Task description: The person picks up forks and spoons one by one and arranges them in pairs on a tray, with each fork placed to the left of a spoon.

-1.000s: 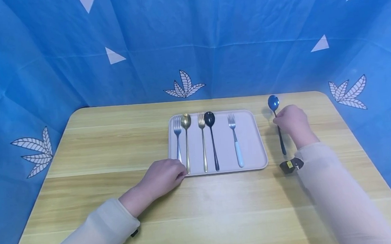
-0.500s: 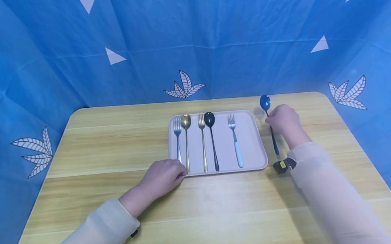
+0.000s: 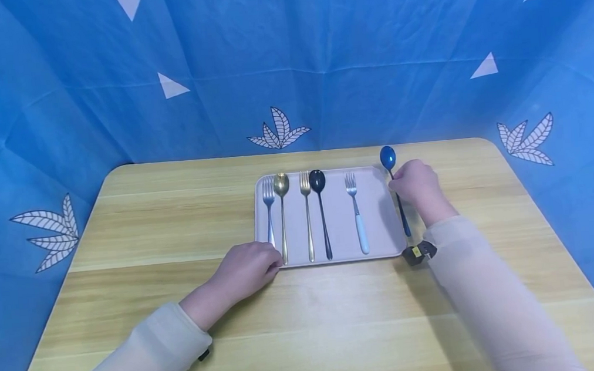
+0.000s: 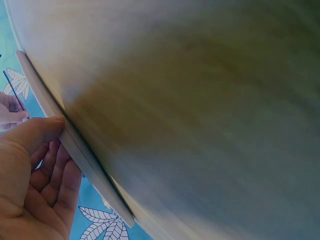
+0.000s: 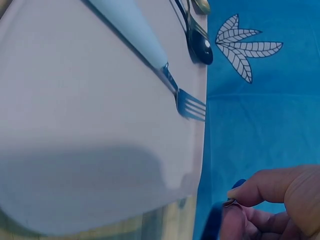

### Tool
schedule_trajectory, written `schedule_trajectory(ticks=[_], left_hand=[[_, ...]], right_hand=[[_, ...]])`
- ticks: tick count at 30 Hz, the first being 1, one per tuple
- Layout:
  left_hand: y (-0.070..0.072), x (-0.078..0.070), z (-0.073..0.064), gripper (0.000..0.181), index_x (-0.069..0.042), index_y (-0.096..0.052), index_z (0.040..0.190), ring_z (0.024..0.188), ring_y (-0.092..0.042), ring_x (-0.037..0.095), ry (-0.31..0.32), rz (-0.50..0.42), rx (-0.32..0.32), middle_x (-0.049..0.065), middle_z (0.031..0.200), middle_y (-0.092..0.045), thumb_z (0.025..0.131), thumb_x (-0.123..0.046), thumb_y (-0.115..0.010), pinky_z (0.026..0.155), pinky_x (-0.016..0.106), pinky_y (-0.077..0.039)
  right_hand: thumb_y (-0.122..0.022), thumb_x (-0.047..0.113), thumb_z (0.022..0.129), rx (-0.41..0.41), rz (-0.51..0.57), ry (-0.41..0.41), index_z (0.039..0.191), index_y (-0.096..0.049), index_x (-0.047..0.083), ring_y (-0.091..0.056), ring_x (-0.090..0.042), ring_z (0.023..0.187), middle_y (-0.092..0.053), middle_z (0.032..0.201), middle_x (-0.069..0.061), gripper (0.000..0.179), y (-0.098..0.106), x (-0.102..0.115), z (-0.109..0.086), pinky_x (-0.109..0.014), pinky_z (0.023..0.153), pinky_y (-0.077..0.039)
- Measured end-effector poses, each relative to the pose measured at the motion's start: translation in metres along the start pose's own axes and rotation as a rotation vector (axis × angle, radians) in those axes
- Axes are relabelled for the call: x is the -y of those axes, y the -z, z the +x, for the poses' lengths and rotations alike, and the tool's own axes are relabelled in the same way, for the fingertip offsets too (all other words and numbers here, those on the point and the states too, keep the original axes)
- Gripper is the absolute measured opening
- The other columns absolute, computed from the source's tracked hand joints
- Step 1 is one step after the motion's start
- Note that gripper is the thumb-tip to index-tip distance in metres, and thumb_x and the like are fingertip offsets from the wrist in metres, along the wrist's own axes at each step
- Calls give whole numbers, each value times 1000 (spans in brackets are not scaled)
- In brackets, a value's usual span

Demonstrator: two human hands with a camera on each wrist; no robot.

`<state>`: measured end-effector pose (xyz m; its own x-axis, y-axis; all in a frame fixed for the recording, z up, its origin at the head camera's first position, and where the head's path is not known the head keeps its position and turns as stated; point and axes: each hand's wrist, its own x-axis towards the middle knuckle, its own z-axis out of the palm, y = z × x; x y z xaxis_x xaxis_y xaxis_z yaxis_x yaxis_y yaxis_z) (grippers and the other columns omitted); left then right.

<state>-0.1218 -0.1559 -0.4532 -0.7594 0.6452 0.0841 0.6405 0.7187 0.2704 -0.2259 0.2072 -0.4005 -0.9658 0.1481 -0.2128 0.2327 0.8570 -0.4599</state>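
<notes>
At the near left corner of the pale tray [image 3: 340, 223], my left hand [image 3: 248, 267] grips the rim. The left wrist view shows the thumb [image 4: 47, 129] against the tray's edge and the fingers curled behind it. My right hand [image 3: 420, 187] pinches a blue spoon [image 3: 388, 158] by its handle, bowl pointing away, over the tray's right edge. On the tray lie a silver fork [image 3: 268, 197], a gold spoon [image 3: 281, 185], a gold fork [image 3: 304, 185], a black spoon [image 3: 318, 182] and a fork with a light blue handle [image 3: 362, 236].
The tray sits on a wooden table [image 3: 310, 337]. A blue cloth [image 3: 369, 38] with white leaf and triangle prints hangs behind the table and at both sides. A small black device [image 3: 418, 252] is on the right wrist.
My right hand has carried the blue spoon leftward, from beside the tray to its right edge. The left hand and the cutlery on the tray have stayed in place.
</notes>
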Motion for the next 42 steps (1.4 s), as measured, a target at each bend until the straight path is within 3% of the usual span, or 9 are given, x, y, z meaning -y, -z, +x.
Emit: schedule_trajectory(ticks=[18,31,36,42], left_hand=[[0,-1,0,32,-24,-52,64,59,-42,7,6,-2,-4,-12,66,-48,86,-8,-70,53,26,-38],[0,0,0,31,-23,-53,65,59,-43,7,5,-4,1,-12,66,-48,86,-8,-70,53,26,-39],[0,0,0,30,-24,-54,65,60,-43,7,2,5,-4,-12,67,-48,86,-9,-70,52,26,-39],[0,0,0,29,-24,-56,66,60,-44,7,-5,2,-11,-12,67,-50,86,-9,-70,53,27,-40]], right_hand=[[-61,14,94,67,37,-42,87,-69,-1,-60,-23,70,-65,81,-12,18,-18,17,-8,-33,62,-50],[-63,13,88,26,18,-6,69,-62,7,-57,-23,65,-60,67,-7,21,-35,22,-11,-32,59,-46],[-63,12,88,20,2,4,60,-54,10,-53,-22,60,-50,56,-1,29,-41,23,-11,-32,58,-42],[-63,10,89,43,12,-4,61,-52,9,-53,-20,58,-46,54,0,31,-46,25,-12,-33,60,-44]])
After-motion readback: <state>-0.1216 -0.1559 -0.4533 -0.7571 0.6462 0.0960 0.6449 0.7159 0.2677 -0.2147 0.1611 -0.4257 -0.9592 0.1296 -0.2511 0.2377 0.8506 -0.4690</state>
